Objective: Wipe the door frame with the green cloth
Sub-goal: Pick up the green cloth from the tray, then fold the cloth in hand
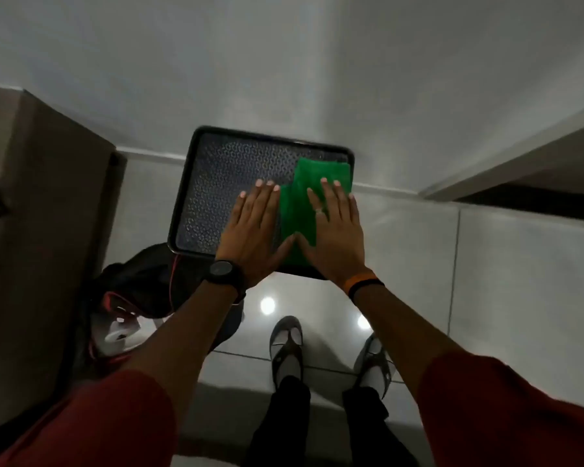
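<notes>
A green cloth (295, 210) lies on the right side of a dark patterned tray (216, 176) that rests on the tiled floor against the wall. My left hand (255, 230) is stretched flat over the tray just left of the cloth, fingers apart. My right hand (334, 234) is spread flat over the cloth's right part; whether it touches the cloth I cannot tell. Neither hand grips anything. The door frame (506, 156) runs along the right, by a dark doorway.
A brown cabinet or door panel (48, 197) fills the left. A dark bag with red trim (132, 298) lies on the floor beside it. My two feet in sandals (285, 348) stand on glossy tiles below the tray. A white wall rises behind.
</notes>
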